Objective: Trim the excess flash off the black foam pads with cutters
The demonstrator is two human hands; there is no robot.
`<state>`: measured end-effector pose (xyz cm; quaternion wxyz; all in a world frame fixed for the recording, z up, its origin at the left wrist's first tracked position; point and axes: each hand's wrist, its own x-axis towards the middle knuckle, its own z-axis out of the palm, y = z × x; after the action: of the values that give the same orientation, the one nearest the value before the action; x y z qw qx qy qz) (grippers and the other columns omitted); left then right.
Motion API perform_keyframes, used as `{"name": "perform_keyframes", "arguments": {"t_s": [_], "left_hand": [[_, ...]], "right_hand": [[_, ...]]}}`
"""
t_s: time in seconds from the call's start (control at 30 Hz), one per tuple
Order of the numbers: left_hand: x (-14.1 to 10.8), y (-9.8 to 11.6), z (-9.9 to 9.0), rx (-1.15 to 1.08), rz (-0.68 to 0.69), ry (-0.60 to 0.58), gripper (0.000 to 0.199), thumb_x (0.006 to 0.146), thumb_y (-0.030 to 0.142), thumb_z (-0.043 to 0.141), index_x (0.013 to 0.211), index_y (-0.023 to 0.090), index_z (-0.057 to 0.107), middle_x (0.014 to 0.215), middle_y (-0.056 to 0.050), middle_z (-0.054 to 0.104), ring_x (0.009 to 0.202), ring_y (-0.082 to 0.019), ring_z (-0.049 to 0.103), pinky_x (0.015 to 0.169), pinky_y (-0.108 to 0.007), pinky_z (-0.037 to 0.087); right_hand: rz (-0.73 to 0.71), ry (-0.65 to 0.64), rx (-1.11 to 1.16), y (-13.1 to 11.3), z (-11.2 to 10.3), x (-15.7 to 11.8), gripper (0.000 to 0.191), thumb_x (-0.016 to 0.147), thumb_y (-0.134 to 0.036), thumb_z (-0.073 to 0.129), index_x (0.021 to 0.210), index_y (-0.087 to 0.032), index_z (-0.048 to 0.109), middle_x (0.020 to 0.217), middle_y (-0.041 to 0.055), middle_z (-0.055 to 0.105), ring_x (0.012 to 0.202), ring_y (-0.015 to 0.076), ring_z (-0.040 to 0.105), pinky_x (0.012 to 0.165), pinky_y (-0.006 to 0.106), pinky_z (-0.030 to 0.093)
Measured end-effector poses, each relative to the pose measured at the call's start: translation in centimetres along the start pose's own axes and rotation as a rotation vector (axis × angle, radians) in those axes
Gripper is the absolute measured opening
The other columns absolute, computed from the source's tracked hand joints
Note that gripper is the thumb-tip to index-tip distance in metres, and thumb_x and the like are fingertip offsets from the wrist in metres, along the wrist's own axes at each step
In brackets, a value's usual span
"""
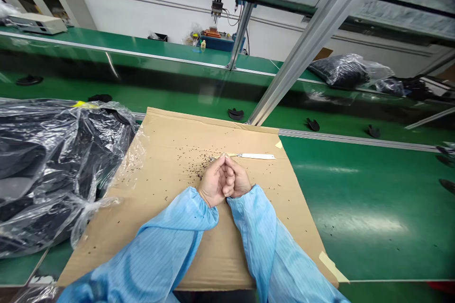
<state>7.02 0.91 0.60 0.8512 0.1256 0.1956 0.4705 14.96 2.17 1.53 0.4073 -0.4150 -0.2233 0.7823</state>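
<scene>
My left hand point(212, 183) and my right hand point(240, 181) are pressed together over a sheet of cardboard point(220, 255). Both are closed, with thumbs meeting at the top and fingers curled inward; whatever lies between them is hidden. Just past the fingertips lies a slim tool with a white handle point(256, 156), its left end partly covered by my hands. Small black bits point(199, 169) are scattered on the cardboard, thickest beside my left hand. Blue sleeves cover both forearms.
At left, a clear plastic bag point(64, 170) of dark parts overlaps the cardboard. Behind runs a green conveyor point(177, 99) carrying black curved pieces point(235, 114). A slanted metal post point(305, 52) rises at the far edge. Green tabletop point(355, 199) extends right.
</scene>
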Motion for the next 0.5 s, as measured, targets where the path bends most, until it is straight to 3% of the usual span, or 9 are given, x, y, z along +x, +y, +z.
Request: {"name": "perform_keyframes", "arguments": {"t_s": [0.3, 0.5], "left_hand": [[-0.14, -0.06, 0.26, 0.031, 0.063, 0.008, 0.04, 0.08, 0.047, 0.057, 0.06, 0.013, 0.052, 0.04, 0.001, 0.049, 0.023, -0.009, 0.037, 0.025, -0.019, 0.022], [0.01, -0.02, 0.06, -0.011, 0.001, 0.0, 0.047, 0.085, 0.052, 0.047, 0.058, 0.013, 0.052, 0.04, 0.0, 0.048, 0.023, -0.01, 0.037, 0.025, -0.02, 0.022]], "right_hand": [[0.038, 0.056, 0.009, -0.1, 0.18, 0.06, 0.054, 0.083, -0.051, 0.057, 0.044, -0.02, 0.034, 0.025, -0.0034, 0.037, 0.015, 0.0126, 0.035, 0.014, 0.021, 0.028], [-0.005, 0.024, 0.01, -0.01, 0.08, 0.09, 0.053, 0.083, -0.047, 0.058, 0.045, -0.02, 0.033, 0.026, -0.0033, 0.038, 0.016, 0.0138, 0.037, 0.015, 0.022, 0.03]]}}
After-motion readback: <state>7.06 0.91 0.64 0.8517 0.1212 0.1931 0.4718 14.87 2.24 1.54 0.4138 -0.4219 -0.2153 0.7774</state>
